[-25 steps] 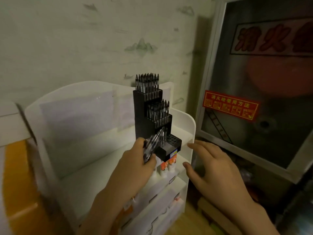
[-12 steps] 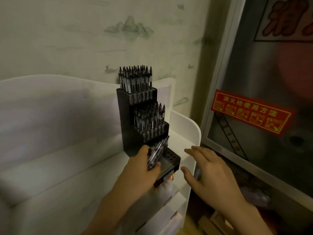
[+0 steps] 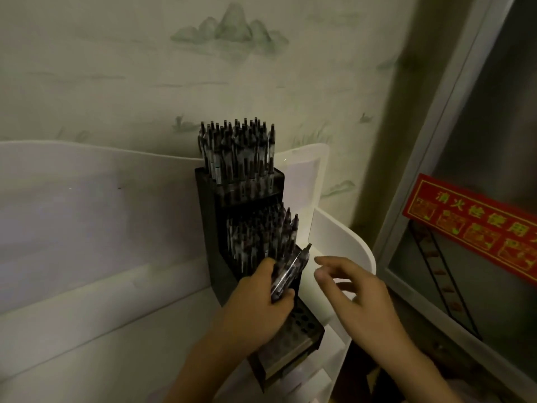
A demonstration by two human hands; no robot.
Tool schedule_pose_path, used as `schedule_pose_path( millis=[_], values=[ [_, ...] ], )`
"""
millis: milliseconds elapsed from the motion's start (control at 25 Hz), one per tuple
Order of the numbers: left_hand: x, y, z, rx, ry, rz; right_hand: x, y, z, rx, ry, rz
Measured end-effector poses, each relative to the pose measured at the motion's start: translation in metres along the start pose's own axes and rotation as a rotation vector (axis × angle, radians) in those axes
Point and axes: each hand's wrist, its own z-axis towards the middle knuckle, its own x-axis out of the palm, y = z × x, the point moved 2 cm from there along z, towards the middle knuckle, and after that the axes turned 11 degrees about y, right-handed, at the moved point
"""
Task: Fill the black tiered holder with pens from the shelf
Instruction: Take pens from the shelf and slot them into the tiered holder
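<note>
The black tiered holder (image 3: pixel 215 245) stands on a white shelf unit (image 3: pixel 87 286). Its top tier and middle tier are packed with upright dark pens (image 3: pixel 238 152). The lowest tier (image 3: pixel 302 324) shows bare round holes. My left hand (image 3: pixel 258 306) grips a small bunch of pens (image 3: pixel 290 271), which slant up and right over the lowest tier. My right hand (image 3: pixel 357 289) hovers just to the right of that bunch with its fingers loosely spread and nothing in it.
Behind the shelf unit is a pale wall with a painted landscape. To the right stands a metal-framed cabinet door (image 3: pixel 436 158) with a red label (image 3: pixel 476 225). The white shelf side panel (image 3: pixel 348 245) curves round the holder's right side.
The view has closed in on the holder. My left hand with the pen bunch stays over the lowest tier. My right hand has come a little closer to the pens.
</note>
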Motion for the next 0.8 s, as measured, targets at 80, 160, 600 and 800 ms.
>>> schedule_pose_path(
  millis=[80,160,600,800],
  values=[
    [0.002,0.000,0.006,-0.009,0.000,-0.009,0.003,0.000,0.016,0.015,0.043,0.286],
    [0.005,0.001,0.009,-0.034,-0.005,-0.020,0.004,-0.003,0.030,0.060,0.105,0.510],
    [-0.005,0.012,-0.008,-0.178,-0.055,0.079,-0.037,-0.021,0.060,0.109,-0.020,0.693],
    [-0.012,0.016,-0.021,-0.183,-0.142,0.023,-0.004,-0.028,0.045,-0.059,-0.005,0.198]
  ],
)
